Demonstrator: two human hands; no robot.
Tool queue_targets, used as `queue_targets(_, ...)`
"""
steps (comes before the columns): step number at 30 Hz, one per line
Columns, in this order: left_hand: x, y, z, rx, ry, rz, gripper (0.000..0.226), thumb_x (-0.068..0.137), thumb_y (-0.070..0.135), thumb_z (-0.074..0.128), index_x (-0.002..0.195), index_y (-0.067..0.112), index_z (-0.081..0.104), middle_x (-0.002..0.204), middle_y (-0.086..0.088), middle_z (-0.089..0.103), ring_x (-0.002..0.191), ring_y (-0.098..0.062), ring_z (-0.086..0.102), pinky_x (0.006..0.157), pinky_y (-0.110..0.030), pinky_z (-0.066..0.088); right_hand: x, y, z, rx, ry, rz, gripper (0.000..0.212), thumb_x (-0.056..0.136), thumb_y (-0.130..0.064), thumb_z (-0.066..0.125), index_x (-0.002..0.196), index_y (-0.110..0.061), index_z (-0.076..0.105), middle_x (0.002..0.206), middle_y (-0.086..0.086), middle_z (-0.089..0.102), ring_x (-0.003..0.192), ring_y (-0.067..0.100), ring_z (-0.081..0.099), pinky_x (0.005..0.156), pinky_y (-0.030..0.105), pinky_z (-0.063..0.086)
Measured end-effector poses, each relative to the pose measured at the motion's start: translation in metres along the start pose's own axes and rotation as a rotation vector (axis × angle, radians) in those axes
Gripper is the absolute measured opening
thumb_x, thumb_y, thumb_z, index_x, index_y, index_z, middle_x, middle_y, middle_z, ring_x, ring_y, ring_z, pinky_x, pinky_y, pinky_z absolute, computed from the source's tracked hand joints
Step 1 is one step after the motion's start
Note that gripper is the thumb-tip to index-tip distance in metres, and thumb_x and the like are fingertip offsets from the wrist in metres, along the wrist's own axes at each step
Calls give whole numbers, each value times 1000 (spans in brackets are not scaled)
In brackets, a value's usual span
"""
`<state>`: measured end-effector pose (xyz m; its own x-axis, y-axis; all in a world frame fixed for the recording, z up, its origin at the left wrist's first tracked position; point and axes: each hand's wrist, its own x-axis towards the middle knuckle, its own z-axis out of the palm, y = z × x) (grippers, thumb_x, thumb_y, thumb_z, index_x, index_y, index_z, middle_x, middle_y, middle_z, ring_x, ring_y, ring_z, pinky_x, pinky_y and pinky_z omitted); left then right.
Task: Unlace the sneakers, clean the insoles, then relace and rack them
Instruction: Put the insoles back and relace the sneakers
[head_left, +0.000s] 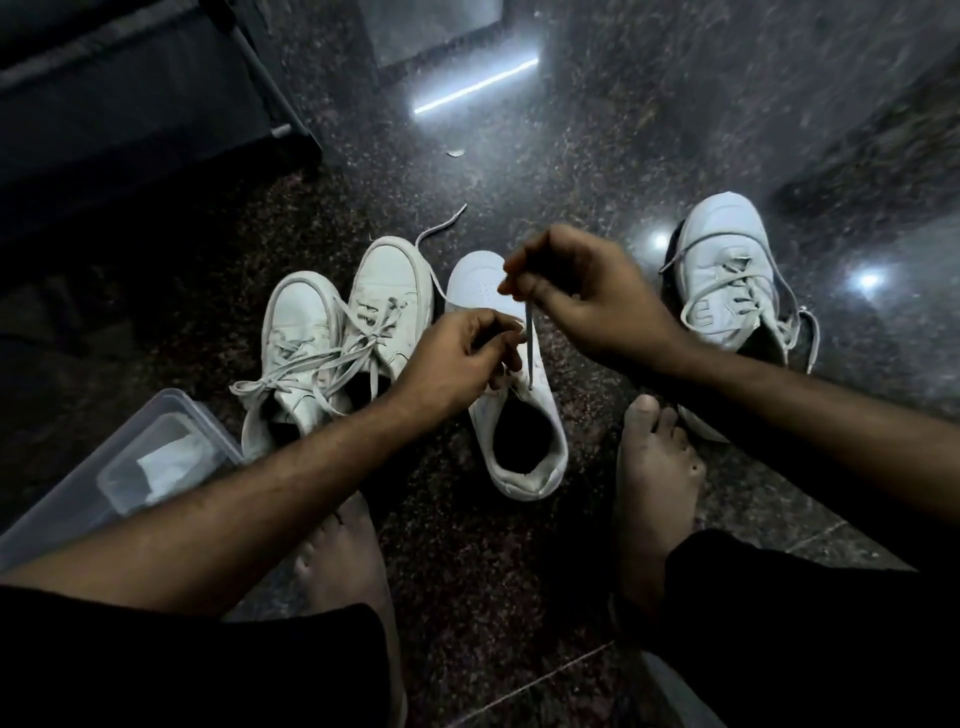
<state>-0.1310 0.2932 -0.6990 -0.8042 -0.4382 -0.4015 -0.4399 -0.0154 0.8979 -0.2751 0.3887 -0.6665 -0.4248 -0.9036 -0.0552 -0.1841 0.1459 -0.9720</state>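
Person seated on dark speckled floor (519, 545), bare feet forward. Four white sneakers on the floor. Middle sneaker (511, 415) sits between the feet, toe pointing away, opening toward the person, mostly unlaced. Right hand (576, 291) is raised above its toe, fingertips pinching the lace (529, 343), which runs straight down to an eyelet near the tongue. Left hand (462, 358) is over the sneaker's left side, fingers curled and pinching another part of the lace at the eyelets. A loose lace end trails past the toe on the floor. Laced pair (332, 332) stands side by side just left of the middle sneaker, touching each other. Fourth sneaker (732, 280) is laced, off to the right, beyond the right forearm. Clear plastic container (124, 467) at lower left, something white inside. Dark rack frame (156, 104) at upper left.
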Motion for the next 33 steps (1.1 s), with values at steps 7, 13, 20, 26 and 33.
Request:
queue_targets(7,-8,22,3,-83,-106,88,24,96,-9,48,81,-9,66,63,-14,65,51,-22,55,50,-28,45,7,-17,12,-378,-56,-120,20,92,-5,56,105,-17,67,96,-8,72,88,4,68,78,33,55)
queue_targets(13,-9,17,-3,-247,31,-48,27,103,10,52,85,-6,63,65,-9,63,44,-12,52,43,-22,41,-1,-4,2,-393,-141,32,37,103,-30,47,138,-18,41,107,1,71,61,5,69,52,16,52)
queue_targets(20,-9,20,-13,-379,-2,-309,19,96,12,57,90,0,71,70,-13,70,62,-23,66,55,-26,49,-14,7,5,-762,-249,-238,27,91,-32,64,114,-18,59,107,-3,64,88,13,62,69,38,54)
queue_targets(26,-11,15,-14,-201,91,-115,12,96,17,64,100,12,55,78,-15,70,67,-24,66,65,-37,51,-9,0,-5,-1076,-260,-219,22,96,-37,50,108,-28,65,99,-3,62,85,22,63,56,38,52)
queue_targets(33,-20,10,-22,464,43,344,24,73,33,89,89,21,74,87,5,63,72,-7,62,66,-20,45,0,10,-10,-394,-425,316,20,98,-26,58,96,-14,73,83,1,74,74,8,63,74,37,52)
